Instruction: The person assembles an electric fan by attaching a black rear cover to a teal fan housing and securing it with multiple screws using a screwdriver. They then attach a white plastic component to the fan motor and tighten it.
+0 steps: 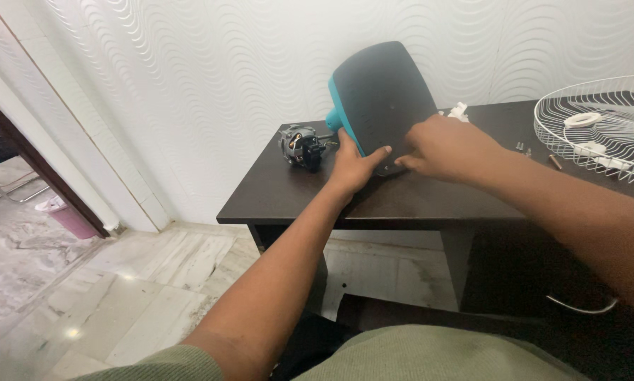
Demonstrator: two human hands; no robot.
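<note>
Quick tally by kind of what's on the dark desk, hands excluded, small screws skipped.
Fan base, teal with dark underside, tilted up, held by left hand and right hand: 1
Fan motor: 1
White wire fan guard: 1
Small white plastic part: 1
Total: 4, all on the dark desk.

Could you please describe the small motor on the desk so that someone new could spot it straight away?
Start at the dark wooden desk against the white wavy wall. Near its back left corner, just left of the tilted teal and dark fan base that both hands grip, sits the motor. It alone is small, grey metal and black, with wires showing.
</note>
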